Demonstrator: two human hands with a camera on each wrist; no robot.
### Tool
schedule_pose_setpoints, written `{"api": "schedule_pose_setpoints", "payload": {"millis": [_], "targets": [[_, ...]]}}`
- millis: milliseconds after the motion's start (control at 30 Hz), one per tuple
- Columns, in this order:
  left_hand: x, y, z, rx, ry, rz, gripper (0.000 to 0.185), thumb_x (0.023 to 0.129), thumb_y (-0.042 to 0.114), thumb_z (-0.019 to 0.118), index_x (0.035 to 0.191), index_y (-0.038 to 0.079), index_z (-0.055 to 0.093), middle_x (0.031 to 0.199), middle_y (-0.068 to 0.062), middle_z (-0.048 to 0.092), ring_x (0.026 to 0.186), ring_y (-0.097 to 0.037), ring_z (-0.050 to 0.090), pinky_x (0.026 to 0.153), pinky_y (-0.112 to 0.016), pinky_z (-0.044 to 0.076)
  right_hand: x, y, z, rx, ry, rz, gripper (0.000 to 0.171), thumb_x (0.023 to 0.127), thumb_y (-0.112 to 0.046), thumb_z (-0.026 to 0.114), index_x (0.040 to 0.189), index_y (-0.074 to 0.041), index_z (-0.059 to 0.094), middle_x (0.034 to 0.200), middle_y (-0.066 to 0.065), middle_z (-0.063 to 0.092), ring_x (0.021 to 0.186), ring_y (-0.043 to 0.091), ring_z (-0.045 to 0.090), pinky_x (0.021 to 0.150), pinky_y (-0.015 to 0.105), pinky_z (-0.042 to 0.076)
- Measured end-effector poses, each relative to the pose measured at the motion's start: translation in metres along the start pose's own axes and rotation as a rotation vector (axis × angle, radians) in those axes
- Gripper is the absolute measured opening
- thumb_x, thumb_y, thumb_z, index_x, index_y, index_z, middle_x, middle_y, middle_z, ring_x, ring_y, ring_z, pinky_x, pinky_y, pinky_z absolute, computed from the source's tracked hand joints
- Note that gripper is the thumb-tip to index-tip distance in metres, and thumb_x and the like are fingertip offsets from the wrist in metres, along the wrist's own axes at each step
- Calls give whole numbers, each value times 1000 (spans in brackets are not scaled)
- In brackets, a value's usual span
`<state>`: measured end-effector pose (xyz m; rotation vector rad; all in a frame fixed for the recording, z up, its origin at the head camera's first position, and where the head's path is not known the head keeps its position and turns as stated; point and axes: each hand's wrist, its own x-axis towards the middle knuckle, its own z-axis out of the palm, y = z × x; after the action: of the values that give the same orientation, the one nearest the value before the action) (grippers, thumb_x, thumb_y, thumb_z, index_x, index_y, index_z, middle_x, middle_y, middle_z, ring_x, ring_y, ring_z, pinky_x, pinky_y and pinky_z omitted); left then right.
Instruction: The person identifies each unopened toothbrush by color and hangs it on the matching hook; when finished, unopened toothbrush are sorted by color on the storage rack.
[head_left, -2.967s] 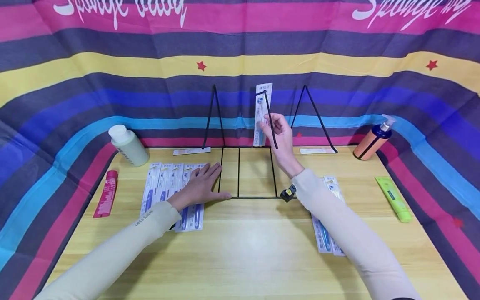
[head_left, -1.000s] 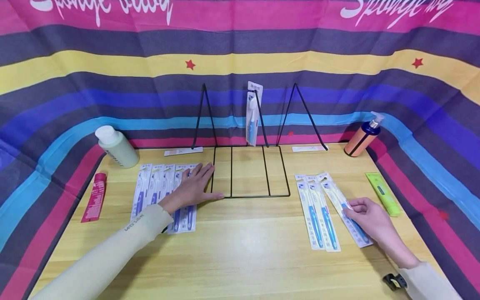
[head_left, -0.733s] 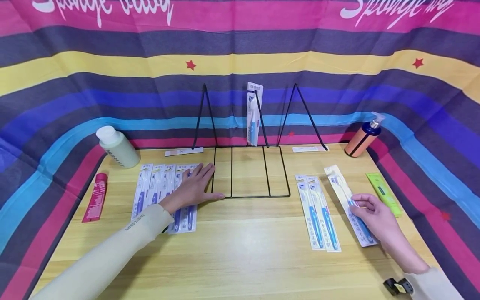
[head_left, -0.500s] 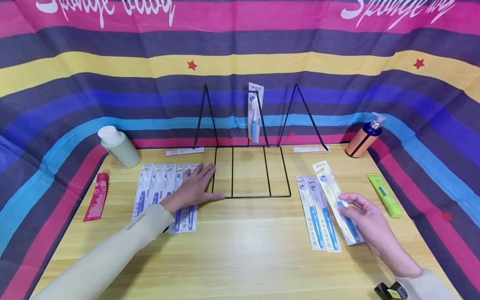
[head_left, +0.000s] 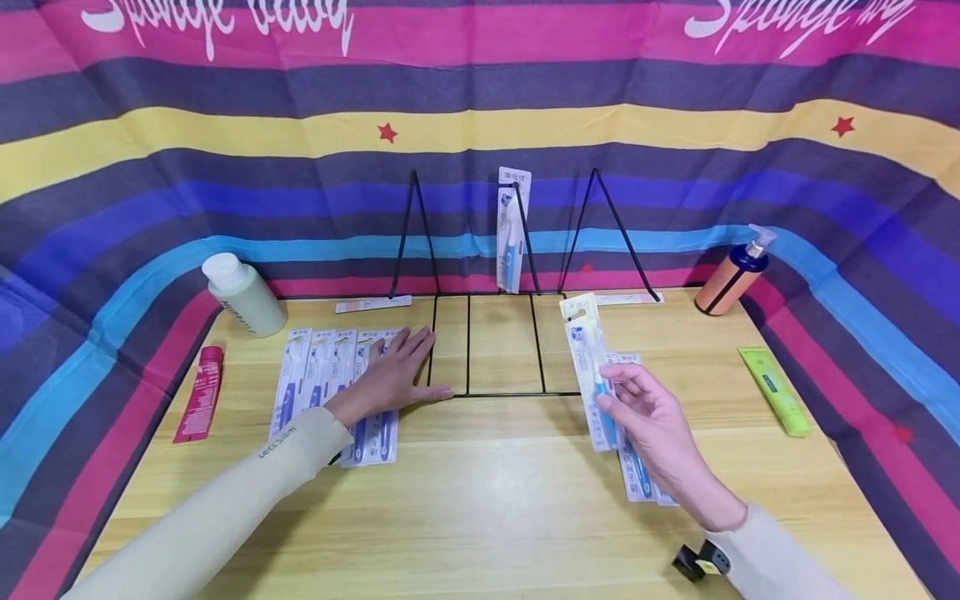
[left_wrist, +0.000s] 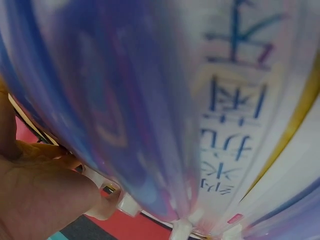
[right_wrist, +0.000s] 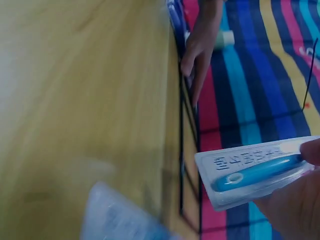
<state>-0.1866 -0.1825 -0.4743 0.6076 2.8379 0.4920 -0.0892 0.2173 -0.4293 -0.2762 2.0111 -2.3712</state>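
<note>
My right hand [head_left: 652,425] pinches a packaged toothbrush [head_left: 585,350] with a blue handle, holding it tilted near the right front of a black wire rack [head_left: 468,346]. The right wrist view shows the blue handle end of that pack [right_wrist: 250,172] against the striped cloth. A similar toothbrush pack [head_left: 512,258] hangs on the rack's middle hook. Other blue toothbrush packs [head_left: 636,467] lie partly hidden under my right hand. With fingers stretched out, my left hand [head_left: 393,367] rests at the rack's left side, over several purple toothbrush packs [head_left: 288,383].
A pale green bottle [head_left: 246,296] and a pink tube [head_left: 201,396] are at the left. To the right are an orange pump bottle [head_left: 731,279] and a green tube [head_left: 776,390]. Striped cloth [head_left: 300,192] walls in the table. Paper strips [head_left: 373,305] lie under the rack's outer arms.
Three seconds ago my right hand was at the hanging pack; it let go and took a blue toothbrush pack at the right. That pack has moved left toward the rack. My left hand stayed.
</note>
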Motion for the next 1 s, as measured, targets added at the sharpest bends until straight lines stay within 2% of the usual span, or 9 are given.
{"api": "schedule_pose_setpoints", "payload": {"millis": [200,333,433,567,667,833,1000], "targets": [[0,1,0,6,2,0,110,98,69,70,173,3,24,180,-17,19,165,-45,9,123,-77,3,17,-9,29,84,-19,-130,31,104,15,60,128,-2,65,129,7,67,114,17,63,98,27,55],[-1,-1,1,10,1,4,110,98,69,69,173,3,25,180,-17,19,165,-44,9,123,-77,4,30,-17,41,64,-29,-204,31,102,16,60,128,-1,65,134,13,66,120,23,63,101,31,54],[-2,0,0,12,1,10,109,98,69,69,172,2,25,179,-18,19,164,-45,10,122,-78,5,37,-20,48,35,-33,-235,32,101,17,62,126,-2,67,131,12,68,117,23,64,100,31,54],[-1,0,-1,14,-4,5,110,98,69,69,173,2,24,180,-17,18,165,-45,9,123,-77,4,43,-20,55,3,-53,-234,27,101,13,66,123,-3,69,121,8,71,109,19,66,93,30,56],[-1,0,0,12,-7,1,110,98,70,69,173,3,23,180,-16,17,165,-44,8,123,-76,3,48,-17,58,-39,-70,-230,24,101,10,68,123,2,68,120,8,72,106,20,66,91,30,56],[-1,1,0,11,13,16,109,99,68,70,172,1,25,179,-18,20,164,-46,11,122,-78,5,59,-12,63,-111,-83,-217,25,104,4,68,128,3,65,127,11,71,114,25,67,97,33,56],[-3,0,-1,12,31,33,107,99,66,71,171,0,28,178,-19,23,163,-46,15,121,-79,9,82,-10,71,-58,-102,-176,31,107,-2,64,138,3,61,133,13,64,127,29,60,107,38,52]]}}
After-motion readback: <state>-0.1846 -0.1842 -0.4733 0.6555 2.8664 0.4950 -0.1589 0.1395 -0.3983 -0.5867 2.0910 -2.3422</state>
